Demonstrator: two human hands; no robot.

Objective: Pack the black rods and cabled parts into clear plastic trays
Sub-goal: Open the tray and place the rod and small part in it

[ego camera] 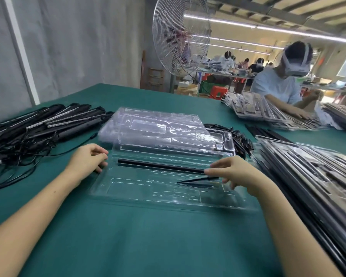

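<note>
A clear plastic tray [140, 193] lies on the green table in front of me. A long black rod [160, 165] rests in its far groove. My left hand [88, 158] rests at the tray's left edge, fingers curled loosely, touching the rim. My right hand [234, 174] touches the rod's right end with its fingertips and holds a thin black pointed stake [196, 180] over the tray's right half. A pile of black rods with cables [40, 126] lies at the left.
A stack of empty clear trays [164, 130] sits behind the working tray. Small black parts [241, 139] lie to its right. Filled trays [312, 176] are stacked along the right. Another person [282, 84] works at the far right; a standing fan [181, 35] is behind the table.
</note>
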